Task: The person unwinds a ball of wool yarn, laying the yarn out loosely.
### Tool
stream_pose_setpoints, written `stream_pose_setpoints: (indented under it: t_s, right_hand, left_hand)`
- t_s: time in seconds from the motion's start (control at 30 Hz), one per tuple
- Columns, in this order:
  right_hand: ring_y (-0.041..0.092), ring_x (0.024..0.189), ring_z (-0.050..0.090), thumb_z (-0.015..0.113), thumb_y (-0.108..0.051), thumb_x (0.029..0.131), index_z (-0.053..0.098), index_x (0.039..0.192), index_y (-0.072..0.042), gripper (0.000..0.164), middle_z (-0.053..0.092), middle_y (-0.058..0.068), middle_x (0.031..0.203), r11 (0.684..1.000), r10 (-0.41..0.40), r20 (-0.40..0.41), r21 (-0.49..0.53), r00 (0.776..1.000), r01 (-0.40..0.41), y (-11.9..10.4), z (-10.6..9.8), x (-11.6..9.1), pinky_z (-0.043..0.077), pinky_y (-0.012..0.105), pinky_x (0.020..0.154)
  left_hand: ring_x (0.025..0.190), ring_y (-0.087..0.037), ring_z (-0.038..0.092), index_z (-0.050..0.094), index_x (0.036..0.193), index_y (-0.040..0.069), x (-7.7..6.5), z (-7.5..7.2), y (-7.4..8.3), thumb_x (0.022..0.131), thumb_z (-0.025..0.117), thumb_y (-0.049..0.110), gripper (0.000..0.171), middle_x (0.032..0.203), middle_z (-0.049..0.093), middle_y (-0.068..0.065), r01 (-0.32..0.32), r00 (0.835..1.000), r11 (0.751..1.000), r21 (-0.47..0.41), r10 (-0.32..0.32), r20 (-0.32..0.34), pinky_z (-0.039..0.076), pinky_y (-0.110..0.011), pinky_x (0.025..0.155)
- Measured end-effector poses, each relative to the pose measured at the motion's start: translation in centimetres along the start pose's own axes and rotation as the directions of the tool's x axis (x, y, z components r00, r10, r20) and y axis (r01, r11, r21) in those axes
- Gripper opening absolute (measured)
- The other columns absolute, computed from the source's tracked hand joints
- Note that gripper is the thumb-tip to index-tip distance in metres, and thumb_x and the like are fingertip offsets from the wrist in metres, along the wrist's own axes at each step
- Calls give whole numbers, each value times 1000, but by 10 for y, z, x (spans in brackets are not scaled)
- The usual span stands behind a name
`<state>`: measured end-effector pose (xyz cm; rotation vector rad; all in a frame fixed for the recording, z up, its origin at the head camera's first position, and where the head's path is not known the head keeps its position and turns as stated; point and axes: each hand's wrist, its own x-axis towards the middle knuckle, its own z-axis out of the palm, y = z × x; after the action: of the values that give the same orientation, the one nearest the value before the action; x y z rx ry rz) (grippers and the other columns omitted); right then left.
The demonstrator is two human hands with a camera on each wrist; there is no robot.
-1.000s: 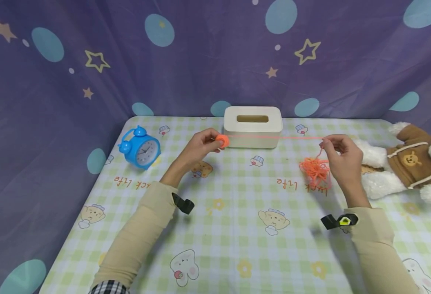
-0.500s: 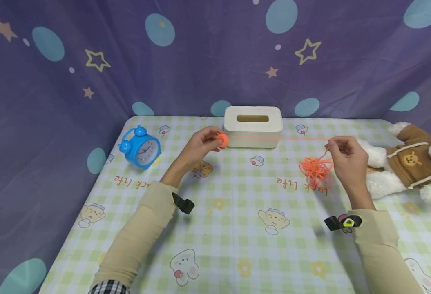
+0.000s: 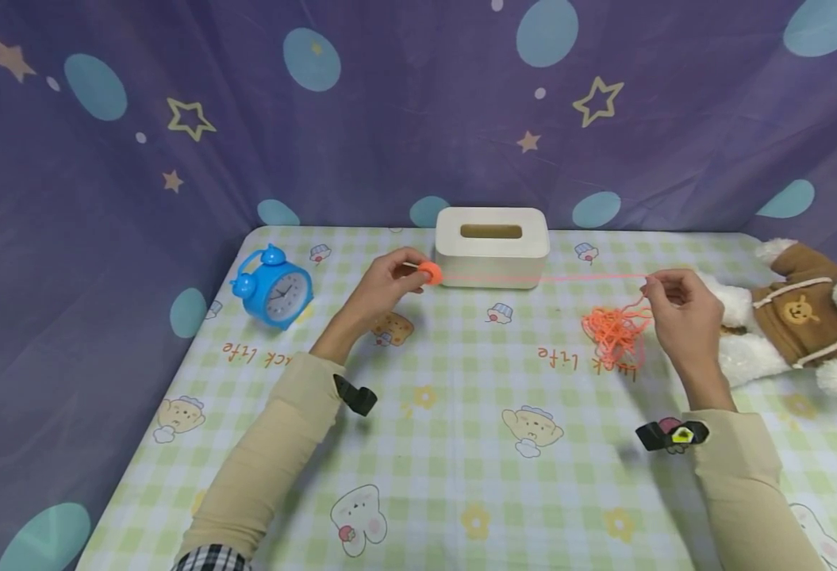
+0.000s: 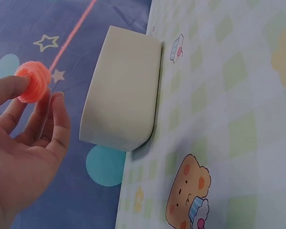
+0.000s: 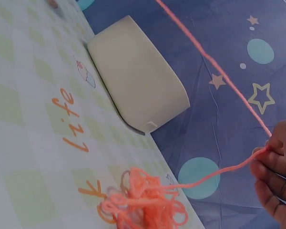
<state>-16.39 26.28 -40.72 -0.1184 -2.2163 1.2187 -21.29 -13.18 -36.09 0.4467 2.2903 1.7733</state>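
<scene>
The left hand's (image 3: 385,287) thumb and fingers pinch a small wound ball of orange yarn (image 4: 34,78); the ball covers some of the fingertips behind it. The right hand (image 3: 689,317) pinches the yarn strand (image 5: 224,78) at its fingertips, which hide the exact spot where it bends; in the right wrist view this hand is cut off by the edge. Between the hands the strand runs nearly level above the desk (image 3: 461,428), so faint in front of the cream tissue box (image 3: 493,246) that it is hard to follow.

From the right fingers the strand drops to a loose yarn tangle (image 3: 612,333) on the desk, its loops too jumbled to trace, its lower part cropped in the right wrist view. Just right of that hand lies a plush bear (image 3: 800,305) in a brown hoodie, a leg partly covered by the hand, its head cut off by the frame. Well left stands a blue alarm clock (image 3: 275,289), its numerals too small to read.
</scene>
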Motion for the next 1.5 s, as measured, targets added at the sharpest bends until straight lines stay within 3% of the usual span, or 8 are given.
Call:
stream_pose_setpoints:
  t_s: [0.13, 0.4, 0.63, 0.83, 0.97, 1.07, 1.33, 1.5]
  right_hand:
    - [-13, 69, 52, 58, -18, 94, 64, 98, 2, 22, 53, -34, 73, 998, 27, -6, -48, 1000, -28, 3, -3, 0, 41, 7, 66]
    - [-17, 65, 47, 58, -21, 93, 66, 100, 0, 23, 47, -36, 69, 981, 114, 3, -161, 993, -112, 8, -10, 1, 37, 5, 62]
    - [-6, 70, 47, 52, -25, 96, 66, 103, -5, 26, 67, 7, 87, 935, 170, 146, -335, 974, -114, 10, -11, -1, 38, 17, 63]
    - [30, 87, 59, 47, -32, 99, 62, 106, -2, 34, 65, 20, 101, 924, 206, 329, -376, 922, -72, 13, -8, -5, 42, 37, 70]
    - [32, 88, 60, 46, -32, 100, 61, 108, -3, 34, 65, 20, 102, 921, 232, 411, -386, 882, -62, 13, -5, -7, 44, 41, 70]
    - [32, 86, 61, 47, -31, 100, 61, 108, -3, 32, 65, 19, 102, 919, 234, 436, -391, 869, -51, 14, -3, -8, 45, 42, 71]
    - [34, 96, 59, 50, -27, 99, 60, 113, -2, 30, 64, 20, 106, 942, 188, 423, -334, 887, -40, 9, 7, -8, 46, 47, 78]
    - [32, 100, 60, 53, -22, 98, 61, 114, -2, 27, 65, 19, 106, 976, 87, 412, -220, 907, 6, -2, 21, -8, 47, 46, 85]
  left_hand:
    - [93, -19, 62, 59, 108, 4, 1, 0, -1, 96, 58, 15, 16, 107, 64, -8, -4, 999, 1000, 0, 4, -32, 54, -37, 85]
    - [103, -39, 58, 58, 110, 4, 2, -1, -3, 97, 57, 15, 17, 104, 63, -6, 6, 998, 999, -32, -8, -55, 54, -31, 82]
    - [101, -40, 58, 59, 107, 4, 3, -1, -2, 96, 59, 15, 16, 100, 64, -6, 5, 999, 999, -32, -6, -48, 52, -43, 88]
    - [102, -44, 57, 59, 108, 4, 2, 1, -1, 95, 60, 15, 17, 100, 64, -7, 0, 1000, 1000, -21, 0, -9, 53, -42, 86]
    - [102, -43, 57, 59, 109, 3, 2, 2, -1, 96, 60, 16, 19, 102, 63, -8, -6, 999, 1000, 0, 6, 34, 54, -32, 81]
    - [100, -40, 59, 59, 110, 3, 2, 3, -2, 96, 59, 17, 20, 103, 63, -9, -10, 998, 1000, 17, 9, 56, 54, -32, 81]
    - [103, -42, 59, 58, 111, 3, 1, 5, 0, 96, 59, 16, 20, 104, 62, -10, 0, 997, 1000, 14, -1, 76, 54, -34, 83]
    - [98, -31, 62, 56, 115, 3, 1, 5, 0, 97, 58, 15, 22, 106, 61, -10, 5, 997, 1000, 10, -6, 75, 54, -35, 84]
